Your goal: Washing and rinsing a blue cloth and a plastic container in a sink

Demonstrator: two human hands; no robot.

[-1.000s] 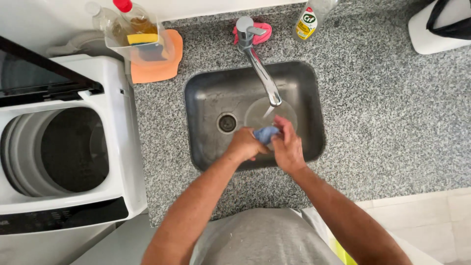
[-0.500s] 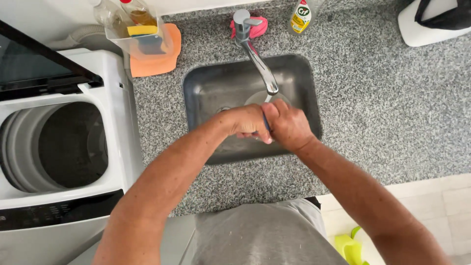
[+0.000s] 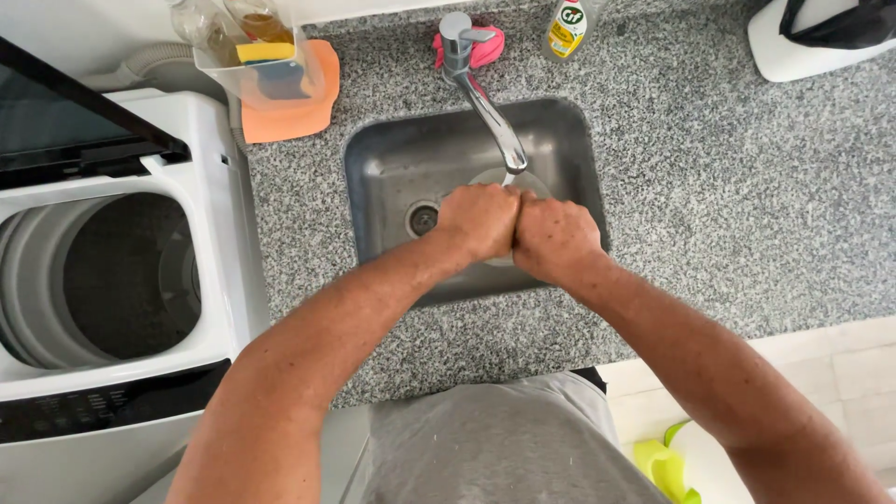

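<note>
Speckled grey-and-white granite countertop (image 3: 728,187) is filling the frame, and a dull steel-grey sink (image 3: 392,159) is showing at centre with a shiny chrome tap (image 3: 485,103) gleaming over it. At twelve o'clock, a hot-pink cloth (image 3: 487,47) is peeking from behind the tap, with a yellow bottle (image 3: 566,26) bearing a green label beside it. At eleven o'clock an orange mat (image 3: 289,107) is lying under a clear tub (image 3: 266,70) showing a yellow-and-blue sponge (image 3: 266,56). At nine o'clock the washing machine (image 3: 215,215) is showing white, its drum dark grey. At six o'clock, a grey shirt (image 3: 495,448); lime-green plastic (image 3: 658,462) at five.
</note>
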